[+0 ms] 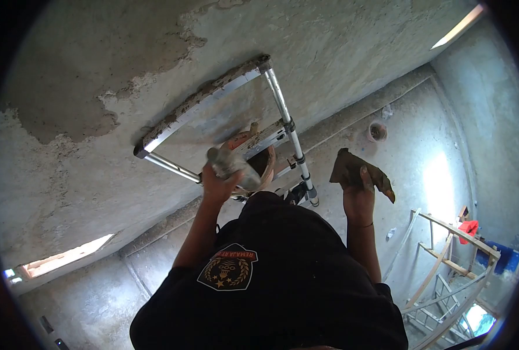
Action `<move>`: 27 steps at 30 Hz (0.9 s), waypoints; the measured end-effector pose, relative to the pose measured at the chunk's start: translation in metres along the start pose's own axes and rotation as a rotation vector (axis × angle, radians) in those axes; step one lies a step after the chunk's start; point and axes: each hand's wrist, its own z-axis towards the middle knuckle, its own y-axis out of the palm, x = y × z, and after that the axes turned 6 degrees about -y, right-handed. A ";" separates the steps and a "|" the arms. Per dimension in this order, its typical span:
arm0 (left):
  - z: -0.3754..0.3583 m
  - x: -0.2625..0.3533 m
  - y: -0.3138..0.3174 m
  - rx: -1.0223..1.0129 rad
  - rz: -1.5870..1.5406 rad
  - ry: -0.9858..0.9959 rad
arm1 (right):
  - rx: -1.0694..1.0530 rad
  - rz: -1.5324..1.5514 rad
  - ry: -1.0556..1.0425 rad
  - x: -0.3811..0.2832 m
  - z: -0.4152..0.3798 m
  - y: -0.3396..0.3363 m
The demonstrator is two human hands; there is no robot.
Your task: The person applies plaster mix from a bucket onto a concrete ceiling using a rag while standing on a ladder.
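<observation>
My left hand [217, 185] is closed around a grey, mortar-smeared tool [236, 166], blurred by motion, whose exact kind I cannot make out. It is above an orange bucket [268, 165] with dark contents, partly hidden by the tool and a ladder rung. On the right, my right hand [360, 198] grips a dark brown, flat piece with ragged edges [350, 166]. The thumb lies over its face, while its far end slants down to the right. Between the hands rises a telescopic aluminium ladder [283, 102], its top rail crusted with mortar against the wall.
The plastered wall [143, 111] has a darker, rough-edged patch [67, 111] at upper left. A small pail [377, 132] stands on the floor far below. Wooden and metal scaffolding [446, 262] with a red cloth [468, 231] is at lower right.
</observation>
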 end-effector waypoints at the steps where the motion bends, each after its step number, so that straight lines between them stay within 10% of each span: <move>1: 0.005 0.006 0.015 -0.043 0.000 0.013 | 0.002 0.000 -0.002 0.004 0.001 0.001; 13: 0.060 0.110 0.076 -0.970 0.547 0.120 | -0.065 -0.019 0.037 0.009 0.006 0.016; 27: 0.064 0.175 0.092 -1.071 0.869 0.049 | -0.082 0.099 0.132 0.032 0.015 0.007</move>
